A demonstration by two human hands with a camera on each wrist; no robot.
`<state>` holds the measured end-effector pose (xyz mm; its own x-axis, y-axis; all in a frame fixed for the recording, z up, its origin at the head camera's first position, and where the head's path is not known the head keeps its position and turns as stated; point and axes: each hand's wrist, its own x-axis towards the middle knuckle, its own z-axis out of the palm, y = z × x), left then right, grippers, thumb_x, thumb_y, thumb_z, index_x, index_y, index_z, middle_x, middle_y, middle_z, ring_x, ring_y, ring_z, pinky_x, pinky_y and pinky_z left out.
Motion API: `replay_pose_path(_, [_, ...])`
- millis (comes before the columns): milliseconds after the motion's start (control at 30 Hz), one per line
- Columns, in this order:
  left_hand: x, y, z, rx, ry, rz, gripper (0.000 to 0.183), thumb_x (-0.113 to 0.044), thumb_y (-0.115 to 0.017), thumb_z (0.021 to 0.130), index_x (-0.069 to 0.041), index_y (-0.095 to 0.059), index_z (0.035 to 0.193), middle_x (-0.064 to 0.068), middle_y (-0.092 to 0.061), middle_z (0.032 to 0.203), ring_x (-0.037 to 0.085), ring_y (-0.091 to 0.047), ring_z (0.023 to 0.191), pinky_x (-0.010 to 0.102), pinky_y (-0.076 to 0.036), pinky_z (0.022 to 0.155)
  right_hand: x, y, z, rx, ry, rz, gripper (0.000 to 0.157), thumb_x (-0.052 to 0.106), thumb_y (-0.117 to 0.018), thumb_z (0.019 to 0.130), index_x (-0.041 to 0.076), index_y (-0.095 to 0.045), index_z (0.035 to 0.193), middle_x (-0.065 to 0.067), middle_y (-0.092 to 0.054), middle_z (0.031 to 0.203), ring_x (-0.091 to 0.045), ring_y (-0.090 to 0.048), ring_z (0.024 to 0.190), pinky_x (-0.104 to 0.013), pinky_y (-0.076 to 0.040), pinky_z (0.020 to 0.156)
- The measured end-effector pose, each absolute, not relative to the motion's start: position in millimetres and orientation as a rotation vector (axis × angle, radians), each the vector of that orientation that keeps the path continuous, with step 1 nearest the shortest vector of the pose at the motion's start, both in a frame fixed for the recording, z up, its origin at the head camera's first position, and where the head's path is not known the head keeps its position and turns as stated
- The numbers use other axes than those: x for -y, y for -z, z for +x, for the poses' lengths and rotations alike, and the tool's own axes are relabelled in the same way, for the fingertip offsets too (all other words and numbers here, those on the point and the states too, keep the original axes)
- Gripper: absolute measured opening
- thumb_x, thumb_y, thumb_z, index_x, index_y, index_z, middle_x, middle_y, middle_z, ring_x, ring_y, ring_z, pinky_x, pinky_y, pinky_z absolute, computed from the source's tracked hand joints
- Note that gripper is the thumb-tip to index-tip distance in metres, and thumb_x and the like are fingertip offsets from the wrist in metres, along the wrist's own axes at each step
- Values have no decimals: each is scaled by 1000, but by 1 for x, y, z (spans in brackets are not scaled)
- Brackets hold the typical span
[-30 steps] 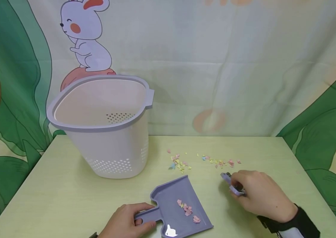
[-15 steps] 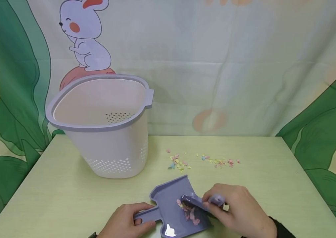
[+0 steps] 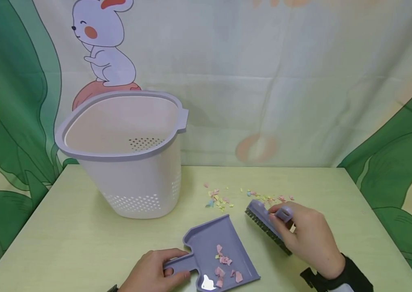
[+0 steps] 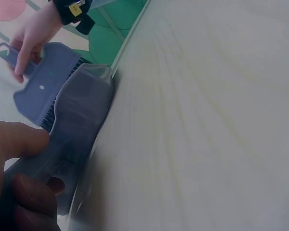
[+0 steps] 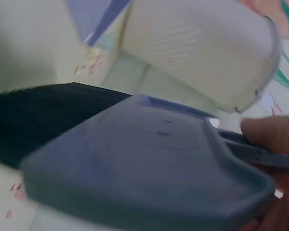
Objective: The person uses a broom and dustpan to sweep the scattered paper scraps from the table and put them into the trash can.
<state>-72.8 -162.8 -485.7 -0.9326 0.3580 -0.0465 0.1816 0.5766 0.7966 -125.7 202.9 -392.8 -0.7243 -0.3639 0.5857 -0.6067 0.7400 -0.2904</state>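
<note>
My left hand [image 3: 156, 271] grips the handle of a purple dustpan [image 3: 209, 235], which lies on the table with its open edge toward the right. Several pink paper scraps [image 3: 224, 260] and a bit of yellow sit in the pan. To the right of the pan, my right hand [image 3: 309, 239] holds a small purple hand brush [image 3: 264, 219] by its handle, dark bristles facing down and left. The right wrist view shows the brush head [image 5: 149, 154] large and close, its black bristles [image 5: 48, 115] pointing left. Behind the brush lie small pink and yellow scraps [image 3: 266, 198].
A tall white basket [image 3: 132, 178] with a purple rim and holes low in its wall stands at the back left of the table [image 3: 63, 239]. Another scatter of coloured scraps [image 3: 218, 198] lies right of it. A printed curtain [image 3: 300, 101] hangs behind the table.
My right hand swept the brush leftward over the pan, then moved back right and up off it. Pink scraps in the pan have shifted and spread. Left hand and dustpan stayed put.
</note>
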Motion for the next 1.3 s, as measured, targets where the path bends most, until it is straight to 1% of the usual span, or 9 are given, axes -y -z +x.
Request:
replay_pose_path(133, [163,485,-73,-2599,-1277,438,28,-42,-79,89,-31,-76,115,-19,-44,55,-6,-38,49,17,-34,54,-191,400,-119,2446,-490,821,17,14,-87,82,20,-74,90,14,-64,78,4,-46,61,-16,-38,55])
replay_pose_path(267, [163,486,-74,-2596,-1268,435,29,-42,-78,90,-30,-76,115,-20,-44,55,-5,-38,50,17,-34,54,-178,405,-107,2455,-480,926,16,18,-87,82,23,-74,90,18,-63,80,4,-44,62,-15,-37,56])
replay_pose_path(467, [163,487,-74,-2598,-1262,422,28,-43,-78,90,-32,-76,115,-20,-44,55,-5,-38,49,17,-33,53,-164,406,-90,2391,-760,1044,22,13,-86,81,24,-75,97,21,-66,87,8,-52,69,-10,-42,62])
replay_pose_path(600, [163,486,-74,-2592,-1269,413,27,-43,-78,89,-33,-76,114,-19,-42,54,-5,-35,48,17,-30,51,-160,406,-87,2357,-988,1073,22,10,-83,87,24,-73,101,17,-71,91,8,-58,73,-9,-45,64])
replay_pose_path(667, [163,486,-73,-2585,-1276,417,26,-43,-78,89,-33,-76,114,-18,-42,54,-4,-34,48,18,-30,51,-162,405,-89,2357,-1066,1055,20,10,-80,91,24,-73,103,13,-73,93,7,-61,74,-10,-48,64])
replay_pose_path(833, [163,486,-74,-2576,-1280,419,26,-43,-78,89,-33,-76,113,-17,-44,55,-4,-37,49,18,-31,52,-177,397,-103,2373,-1181,885,18,7,-75,94,22,-74,103,9,-75,91,4,-58,68,-14,-46,57])
replay_pose_path(1033, [163,486,-74,-2586,-1285,436,26,-43,-79,89,-33,-76,113,-18,-45,56,-5,-38,50,17,-33,53,-197,391,-120,2311,-1108,746,24,0,-78,88,19,-76,103,3,-76,88,2,-58,66,-16,-45,57])
replay_pose_path(1200, [163,486,-73,-2598,-1287,448,26,-43,-79,89,-34,-75,113,-18,-45,56,-5,-39,51,17,-35,55,-213,391,-135,2273,-861,697,23,0,-82,84,14,-77,103,1,-78,92,1,-54,64,-14,-42,56])
replay_pose_path(1300, [163,487,-73,-2598,-1285,449,26,-43,-79,89,-34,-75,113,-18,-46,56,-5,-40,51,17,-36,55,-224,394,-147,2261,-675,677,22,2,-84,82,11,-77,101,1,-76,87,-1,-56,63,-15,-42,55])
